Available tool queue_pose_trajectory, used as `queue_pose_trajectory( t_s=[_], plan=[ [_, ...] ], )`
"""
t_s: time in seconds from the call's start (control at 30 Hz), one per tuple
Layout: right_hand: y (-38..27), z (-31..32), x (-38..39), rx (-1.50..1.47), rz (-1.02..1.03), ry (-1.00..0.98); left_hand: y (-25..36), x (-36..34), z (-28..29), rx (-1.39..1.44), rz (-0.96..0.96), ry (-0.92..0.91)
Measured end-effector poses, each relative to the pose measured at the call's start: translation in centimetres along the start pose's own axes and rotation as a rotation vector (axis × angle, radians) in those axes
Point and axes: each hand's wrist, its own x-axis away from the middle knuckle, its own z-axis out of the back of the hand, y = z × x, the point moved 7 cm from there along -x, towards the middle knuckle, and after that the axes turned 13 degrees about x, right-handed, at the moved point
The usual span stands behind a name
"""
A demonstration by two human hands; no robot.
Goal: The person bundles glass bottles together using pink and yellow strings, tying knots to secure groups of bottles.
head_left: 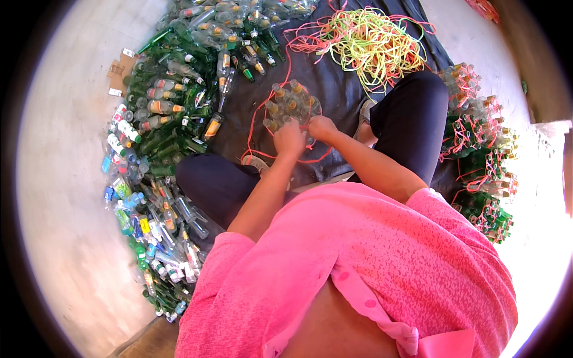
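Observation:
Between my bent legs stands a cluster of clear glass bottles [293, 102], packed upright with their necks showing. A red-orange plastic strap [251, 128] runs around the cluster, with loose lengths lying on the black sheet on both sides. At the near edge of the bottles my left hand [290, 141] is closed, fingers curled in. Close beside it, a little farther away and to the right, my right hand [322, 127] is also closed. Strap shows between the two fists, and both appear to grip it; the fingertips themselves are hidden.
Loose green and clear bottles [173, 107] are heaped along the left and far left. Far right of the cluster lies a tangle of yellow-green and red straps [373, 45]. Strapped bottle bundles [477, 149] stand at the right. A black sheet [239, 107] covers the floor beneath.

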Motion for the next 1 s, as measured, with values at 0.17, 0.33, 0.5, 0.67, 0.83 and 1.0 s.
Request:
queue_pose_trajectory(
  t_s=[0.17,0.33,0.5,0.67,0.83,1.0],
  plan=[
    [-0.7,0.2,0.5,0.08,0.096,-0.023,-1.0,1.8,1.6,-0.028,0.138,0.201],
    [-1.3,-0.2,0.6,0.138,0.166,-0.03,-2.8,1.2,1.8,0.115,0.214,0.09],
    [-3.2,-0.8,1.0,0.277,0.349,-0.079,-4.0,0.6,2.0,0.078,0.108,0.026],
    [-4.5,1.3,1.8,0.079,0.267,-0.02,-4.5,0.4,2.2,0.051,0.074,-0.003],
    [-3.9,2.0,2.4,0.008,0.151,-0.062,-4.3,0.8,1.9,0.096,0.051,0.048],
    [-4.3,2.5,2.3,0.131,0.579,0.25,-3.6,1.7,2.5,0.11,-0.018,0.12]
  ],
)
